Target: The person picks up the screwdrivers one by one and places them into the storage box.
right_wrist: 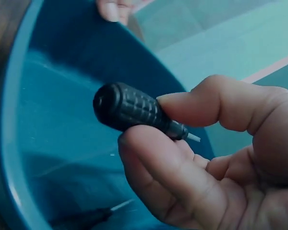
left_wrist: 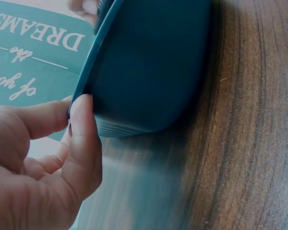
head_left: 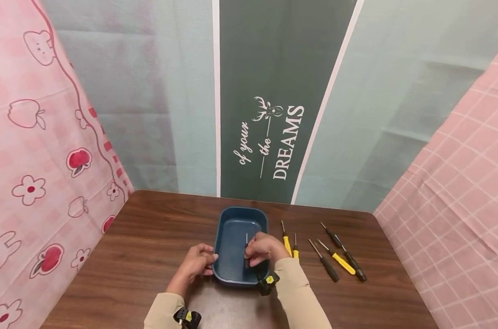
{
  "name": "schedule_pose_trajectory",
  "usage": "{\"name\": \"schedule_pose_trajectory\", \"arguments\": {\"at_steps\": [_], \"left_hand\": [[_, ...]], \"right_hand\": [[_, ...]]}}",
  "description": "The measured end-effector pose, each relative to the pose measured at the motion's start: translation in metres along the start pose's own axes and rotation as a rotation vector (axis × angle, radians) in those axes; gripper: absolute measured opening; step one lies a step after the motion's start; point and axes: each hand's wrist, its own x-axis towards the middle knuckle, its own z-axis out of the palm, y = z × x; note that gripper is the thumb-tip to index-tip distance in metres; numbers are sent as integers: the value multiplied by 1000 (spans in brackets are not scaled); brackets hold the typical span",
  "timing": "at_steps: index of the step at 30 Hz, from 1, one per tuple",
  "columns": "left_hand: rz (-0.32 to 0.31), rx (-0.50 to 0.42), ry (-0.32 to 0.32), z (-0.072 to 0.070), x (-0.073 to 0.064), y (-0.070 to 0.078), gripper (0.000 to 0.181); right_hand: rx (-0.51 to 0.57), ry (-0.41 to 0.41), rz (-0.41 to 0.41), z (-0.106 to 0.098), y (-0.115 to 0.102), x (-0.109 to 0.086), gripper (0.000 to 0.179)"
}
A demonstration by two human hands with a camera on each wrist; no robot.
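A deep blue rectangular tray (head_left: pixel 232 235) stands on the wooden table. At its left side my left hand (head_left: pixel 198 261) pinches the rim between thumb and fingers, clearest in the left wrist view. Over the inside of the tray, my right hand (head_left: pixel 266 248) grips a small screwdriver (right_wrist: pixel 134 108) by its ribbed black handle, thumb on one side and fingers on the other. Its thin metal shaft points toward the back of the table. A second dark-handled screwdriver (right_wrist: pixel 86 218) lies on the tray floor in the right wrist view; in the head view my right hand and wrist hide that spot.
Right of the tray lie several screwdrivers: a yellow one (head_left: pixel 287 242) and a shorter yellow one (head_left: pixel 296 252) close by, then a black one (head_left: pixel 329 267), another yellow one (head_left: pixel 342 263) and a long black one (head_left: pixel 351 260). Fabric hangings (head_left: pixel 450 196) enclose the table (head_left: pixel 150 237).
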Motion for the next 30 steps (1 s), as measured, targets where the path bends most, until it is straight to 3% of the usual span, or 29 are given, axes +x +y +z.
{"name": "schedule_pose_trajectory", "arguments": {"at_steps": [6,10,13,20,25,30], "left_hand": [[-1,-6,-11,0,0,0,30],[-4,-3,3,0,-1,0,30],[-7,-1,0,0,-2,1,30],[-16,1,4,-1,-3,3,31],[-12,-10,-3,-2,-3,2,31],[-8,-6,-2,-2,-3,1,31]], "right_hand": [[-50,60,87,7,2,6,9],[-100,95,125,11,0,8,34],[-167,127,152,14,-1,9,44],[-309,137,158,19,-5,8,24],[-304,110,149,22,-5,7,19],[-272,95,142,23,-4,7,31]]}}
